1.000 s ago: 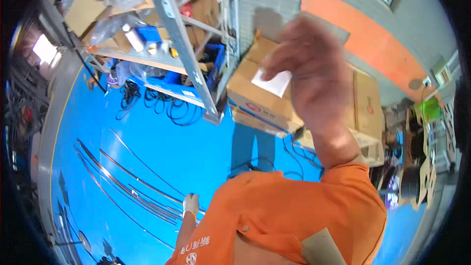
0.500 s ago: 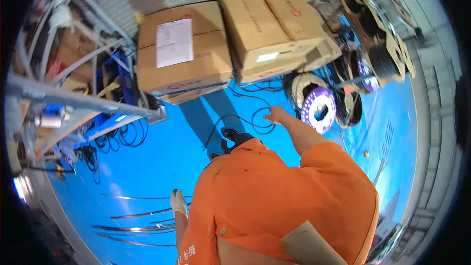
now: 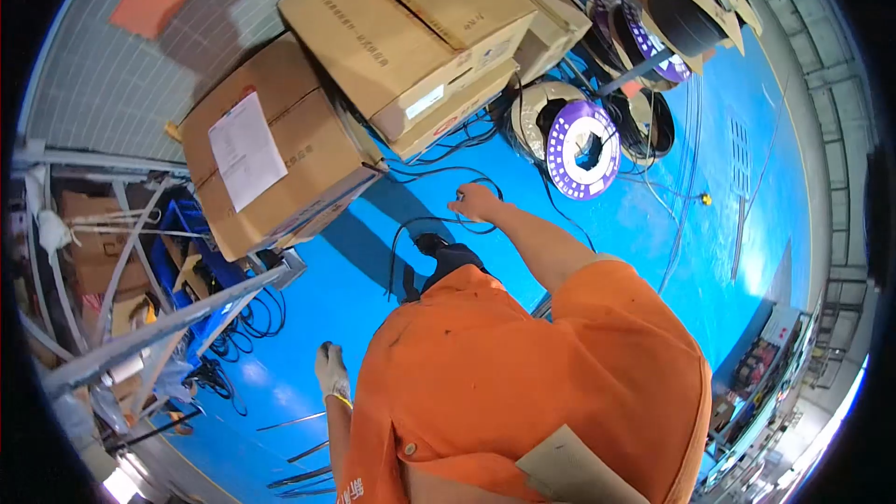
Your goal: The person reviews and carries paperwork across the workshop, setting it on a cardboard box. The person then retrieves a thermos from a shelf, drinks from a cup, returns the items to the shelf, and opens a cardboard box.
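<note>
Black cable (image 3: pixel 415 220), long axis arced from beside right hand (image 3: pixel 476 203) toward shoe (image 3: pixel 431 243), grip curled, contents indiscernible

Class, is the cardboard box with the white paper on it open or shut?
Shut: the box has its top lying flat, with the paper across it.

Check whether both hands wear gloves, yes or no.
No, the left hand wears a pale glove, but the right hand is bare.
</note>
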Demonstrator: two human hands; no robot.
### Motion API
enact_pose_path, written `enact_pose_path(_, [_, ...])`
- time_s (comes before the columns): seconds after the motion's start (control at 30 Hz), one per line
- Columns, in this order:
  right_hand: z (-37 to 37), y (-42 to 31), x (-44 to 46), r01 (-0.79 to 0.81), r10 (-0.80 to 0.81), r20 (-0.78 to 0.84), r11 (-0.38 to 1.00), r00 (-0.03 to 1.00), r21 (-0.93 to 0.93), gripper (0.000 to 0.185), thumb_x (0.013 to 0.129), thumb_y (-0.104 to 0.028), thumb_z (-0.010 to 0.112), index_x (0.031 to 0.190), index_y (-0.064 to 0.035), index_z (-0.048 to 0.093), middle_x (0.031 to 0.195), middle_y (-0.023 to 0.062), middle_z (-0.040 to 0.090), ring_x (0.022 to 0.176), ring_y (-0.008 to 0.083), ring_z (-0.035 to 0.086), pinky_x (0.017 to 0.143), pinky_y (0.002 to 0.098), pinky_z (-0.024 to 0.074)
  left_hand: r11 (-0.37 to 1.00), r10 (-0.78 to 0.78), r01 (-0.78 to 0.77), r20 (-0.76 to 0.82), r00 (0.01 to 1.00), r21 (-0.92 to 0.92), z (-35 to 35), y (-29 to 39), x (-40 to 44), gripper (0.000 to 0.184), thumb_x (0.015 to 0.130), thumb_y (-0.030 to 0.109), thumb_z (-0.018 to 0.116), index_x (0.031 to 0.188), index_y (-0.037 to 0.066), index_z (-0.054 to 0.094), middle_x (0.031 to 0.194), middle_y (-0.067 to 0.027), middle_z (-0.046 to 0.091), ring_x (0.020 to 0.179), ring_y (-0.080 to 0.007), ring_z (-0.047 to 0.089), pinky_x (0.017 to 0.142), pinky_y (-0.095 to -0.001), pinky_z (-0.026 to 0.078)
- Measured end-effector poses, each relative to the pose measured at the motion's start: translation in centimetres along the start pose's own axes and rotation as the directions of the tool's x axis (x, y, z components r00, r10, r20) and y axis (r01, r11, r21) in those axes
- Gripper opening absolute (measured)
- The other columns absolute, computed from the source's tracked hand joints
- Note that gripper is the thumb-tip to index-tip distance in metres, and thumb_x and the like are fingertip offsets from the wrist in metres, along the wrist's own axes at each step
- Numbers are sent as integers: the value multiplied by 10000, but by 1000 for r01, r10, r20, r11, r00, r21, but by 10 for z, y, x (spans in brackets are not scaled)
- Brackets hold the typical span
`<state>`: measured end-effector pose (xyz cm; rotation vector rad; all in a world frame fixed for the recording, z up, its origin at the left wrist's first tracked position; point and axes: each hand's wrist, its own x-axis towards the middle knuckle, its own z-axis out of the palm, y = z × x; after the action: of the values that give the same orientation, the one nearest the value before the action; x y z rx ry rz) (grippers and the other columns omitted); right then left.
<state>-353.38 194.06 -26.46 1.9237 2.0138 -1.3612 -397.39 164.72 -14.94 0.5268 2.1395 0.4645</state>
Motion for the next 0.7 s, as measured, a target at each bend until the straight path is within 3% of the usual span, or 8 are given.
enact_pose_path(0.07, [-5, 13, 0, -29, 29, -12, 998, 1000, 50, 580, 897, -500, 679, 1182, 5, 687, 1114, 183, 724, 1021, 382, 674, 918, 443, 540, 998, 22, -24, 32, 999, 54, 5, 29, 5, 454, 930, 322, 578, 1214, -21, 663, 1011, -135, 697, 849, -225, 593, 775, -350, 493])
enact_pose_path(0.2, [-4, 69, -10, -132, 150, -123, 981, 981, 142, 605, 877, -506, 678, 1191, 12, 690, 1196, 204, 707, 1071, 409, 664, 943, 480, 539, 967, 133, -156, 122, 984, 202, 10, 59, 16, 524, 929, 329, 572, 1297, -40, 633, 1204, -185, 694, 1047, -281, 635, 924, -368, 497])
enact_pose_path(0.27, [3, 95, -28, -221, 252, -187, 960, 950, 172, 584, 887, -496, 671, 1176, 11, 695, 1174, 204, 715, 1060, 408, 670, 947, 478, 541, 959, 144, -176, 151, 978, 224, 11, 70, 21, 532, 930, 333, 573, 1305, -40, 627, 1200, -183, 692, 1035, -278, 630, 914, -365, 496])
enact_pose_path(0.37, [3, 116, -68, -366, 397, -134, 907, 908, 208, 557, 889, -483, 672, 1149, 9, 697, 1148, 201, 720, 1047, 413, 673, 933, 477, 548, 945, 175, -219, 190, 966, 243, 12, 87, 27, 558, 930, 347, 574, 1329, -41, 610, 1187, -176, 686, 999, -268, 617, 883, -358, 494])
enact_pose_path(0.57, [48, 129, -114, -429, 461, -184, 883, 868, 192, 535, 893, -472, 671, 1111, 16, 694, 1097, 204, 727, 1005, 415, 681, 903, 480, 556, 932, 228, -278, 221, 948, 232, 6, 103, 29, 602, 931, 371, 575, 1370, -42, 581, 1166, -163, 676, 940, -253, 595, 832, -346, 491])
enact_pose_path(0.7, [66, 93, -122, -367, 393, -232, 918, 890, 149, 537, 889, -470, 684, 1105, 22, 691, 1061, 210, 731, 975, 423, 686, 882, 482, 563, 924, 249, -299, 217, 944, 237, -9, 90, 25, 594, 946, 359, 552, 1384, -41, 580, 1395, -217, 623, 1276, -354, 589, 1080, -391, 454])
